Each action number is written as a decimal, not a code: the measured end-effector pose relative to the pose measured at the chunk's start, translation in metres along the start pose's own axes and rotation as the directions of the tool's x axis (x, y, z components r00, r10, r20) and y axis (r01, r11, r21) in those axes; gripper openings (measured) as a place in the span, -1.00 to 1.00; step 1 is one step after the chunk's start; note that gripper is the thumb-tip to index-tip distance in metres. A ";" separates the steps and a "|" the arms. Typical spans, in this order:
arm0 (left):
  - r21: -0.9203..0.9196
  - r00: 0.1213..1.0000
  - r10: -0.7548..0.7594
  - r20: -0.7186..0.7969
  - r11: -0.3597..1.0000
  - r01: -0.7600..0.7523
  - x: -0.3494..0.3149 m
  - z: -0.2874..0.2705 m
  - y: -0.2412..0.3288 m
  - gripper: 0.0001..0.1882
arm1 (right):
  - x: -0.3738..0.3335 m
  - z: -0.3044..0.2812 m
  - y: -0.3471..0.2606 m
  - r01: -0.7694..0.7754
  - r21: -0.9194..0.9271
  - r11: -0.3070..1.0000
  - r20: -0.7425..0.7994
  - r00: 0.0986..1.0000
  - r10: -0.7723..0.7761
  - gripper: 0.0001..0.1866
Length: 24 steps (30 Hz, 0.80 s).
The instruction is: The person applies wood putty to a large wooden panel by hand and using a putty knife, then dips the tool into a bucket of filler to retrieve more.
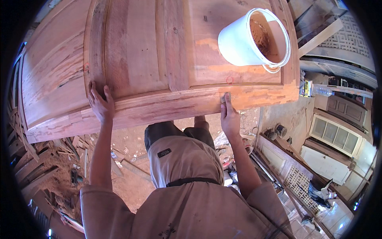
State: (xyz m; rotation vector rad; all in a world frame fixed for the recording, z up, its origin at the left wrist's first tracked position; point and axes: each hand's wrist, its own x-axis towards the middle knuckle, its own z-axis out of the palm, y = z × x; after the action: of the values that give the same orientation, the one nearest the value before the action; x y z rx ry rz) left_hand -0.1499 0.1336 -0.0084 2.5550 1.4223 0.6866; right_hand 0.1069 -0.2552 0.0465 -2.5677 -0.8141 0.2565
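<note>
A large panelled wooden door point(135, 51) lies in front of me, reddish brown with orange filler smears along its near right edge. On the near edge, left of the middle, my left hand point(102, 104) rests with fingers apart and nothing in it. Farther right, my right hand point(230, 119) is closed at the same edge, its fingertips pressing a small greyish piece point(223, 98) against the wood; its kind is too small to make out. Beyond that hand a white bucket point(238, 42) stands on the door, with brown powdery material point(259, 34) inside.
Scrap wood strips point(47, 175) and sawdust lie on the ground at left. Along the right side lean more frames and a patterned lattice panel point(300, 185). A clear plastic bottle point(322, 91) lies past the door's right end, and a white-framed window point(335, 134) stands farther right.
</note>
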 end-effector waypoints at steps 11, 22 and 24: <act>-0.016 0.999 -0.035 0.002 0.999 0.035 0.000 -0.002 -0.001 -0.41 | 0.013 -0.029 0.008 -0.152 -0.004 0.988 0.177 0.973 0.151 -0.48; 0.005 0.997 -0.071 0.017 0.997 0.071 -0.002 -0.005 -0.004 -0.41 | -0.001 -0.052 0.016 0.052 -0.012 0.999 0.322 0.946 -0.045 -0.49; -0.009 0.995 -0.087 0.044 0.996 0.087 0.000 -0.003 0.000 -0.41 | 0.023 -0.068 -0.006 0.164 -0.075 0.984 0.403 0.907 -0.120 -0.50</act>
State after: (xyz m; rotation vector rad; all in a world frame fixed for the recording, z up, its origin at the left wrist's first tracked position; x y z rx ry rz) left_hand -0.1515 0.1336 -0.0055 2.4673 1.5014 0.6196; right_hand 0.1431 -0.2610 0.1082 -2.5738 -1.1849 0.7255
